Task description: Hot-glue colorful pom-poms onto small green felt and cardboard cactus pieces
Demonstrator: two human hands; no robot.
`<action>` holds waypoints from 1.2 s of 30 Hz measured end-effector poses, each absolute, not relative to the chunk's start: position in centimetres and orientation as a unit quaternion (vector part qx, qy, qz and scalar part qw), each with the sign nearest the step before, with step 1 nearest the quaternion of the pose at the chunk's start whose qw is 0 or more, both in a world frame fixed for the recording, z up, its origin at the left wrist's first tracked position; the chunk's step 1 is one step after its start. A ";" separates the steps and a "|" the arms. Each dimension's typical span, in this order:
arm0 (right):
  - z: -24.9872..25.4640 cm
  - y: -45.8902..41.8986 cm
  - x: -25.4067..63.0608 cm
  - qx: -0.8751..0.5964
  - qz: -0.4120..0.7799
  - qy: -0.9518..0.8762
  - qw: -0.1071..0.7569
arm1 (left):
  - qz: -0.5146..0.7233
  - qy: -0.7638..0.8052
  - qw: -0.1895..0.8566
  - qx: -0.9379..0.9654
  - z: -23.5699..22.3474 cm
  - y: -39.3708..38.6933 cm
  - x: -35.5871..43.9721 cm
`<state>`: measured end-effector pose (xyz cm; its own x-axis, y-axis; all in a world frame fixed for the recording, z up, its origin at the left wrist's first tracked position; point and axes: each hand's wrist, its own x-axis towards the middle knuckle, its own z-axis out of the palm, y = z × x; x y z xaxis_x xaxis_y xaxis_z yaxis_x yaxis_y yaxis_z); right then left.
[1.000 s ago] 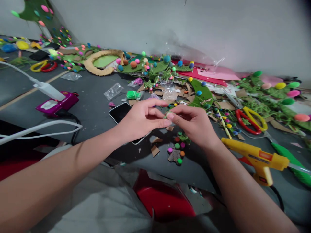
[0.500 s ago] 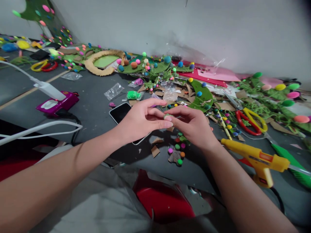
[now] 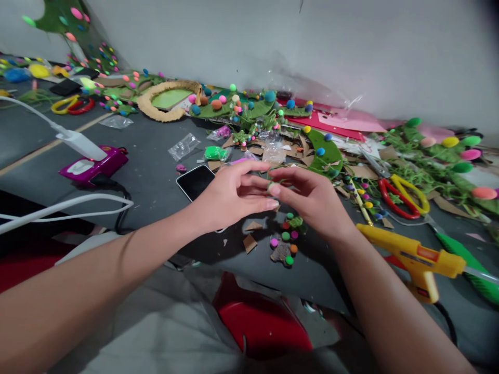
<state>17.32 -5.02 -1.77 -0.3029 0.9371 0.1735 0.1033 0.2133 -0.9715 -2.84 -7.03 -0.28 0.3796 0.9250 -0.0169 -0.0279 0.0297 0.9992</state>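
My left hand (image 3: 230, 195) and my right hand (image 3: 312, 200) meet fingertip to fingertip above the table. Between them is a small green piece (image 3: 270, 184), apparently wrapped in yarn and mostly covered by the fingers. My right thumb and fingers pinch it. My left middle fingertips press against it from the other side, while the left index finger and thumb are loosely extended. Just below the hands lies a small grey-brown yarn-wrapped piece (image 3: 280, 252) ringed with coloured pom-poms (image 3: 286, 236). A phone (image 3: 195, 182) lies partly under my left hand.
A yellow glue gun (image 3: 413, 252) lies beside my right forearm, near red-and-yellow scissors (image 3: 405, 197). At left are a purple power adapter (image 3: 93, 166) and white cable (image 3: 70, 200). Green pom-pom decorations (image 3: 249, 109), cardboard scraps (image 3: 250, 243) and a tan ring (image 3: 150, 106) cover the back.
My right thumb has shifted slightly at the green piece, and the right fingers have lifted and curled a little. The left thumb sits slightly farther from the right thumb.
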 end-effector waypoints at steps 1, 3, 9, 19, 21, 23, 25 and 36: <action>-1.8 -5.1 17.1 -0.396 0.482 -0.661 0.417 | 0.397 0.395 0.596 0.575 -0.3 -7.0 -2.9; -1.8 -5.2 16.9 -0.388 0.468 -0.678 0.413 | 0.392 0.409 0.576 0.589 -0.3 -6.8 -3.0; -1.8 -4.7 17.6 -0.436 0.421 -0.643 0.468 | 0.365 0.435 0.534 0.627 -0.3 -6.8 -2.9; -1.8 -5.0 17.7 -0.398 0.461 -0.667 0.430 | 0.394 0.395 0.589 0.584 -0.6 -7.1 -2.8; -1.9 -5.0 17.5 -0.393 0.452 -0.688 0.410 | 0.397 0.408 0.574 0.589 -0.5 -7.0 -2.9; -2.0 -4.9 17.3 -0.389 0.435 -0.697 0.417 | 0.389 0.423 0.552 0.605 -0.4 -6.9 -3.0; -1.9 -4.8 17.3 -0.396 0.421 -0.691 0.435 | 0.379 0.434 0.527 0.625 -0.4 -6.8 -3.0; -1.6 -4.8 18.0 -0.409 0.440 -0.653 0.460 | 0.387 0.398 0.584 0.593 -0.7 -7.2 -2.9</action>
<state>18.03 -4.76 -1.64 -0.2412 0.9399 0.2417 0.1295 0.2780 -0.9518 -2.89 -7.17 -0.74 0.3842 0.9232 -0.0060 0.0200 -0.0019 0.9998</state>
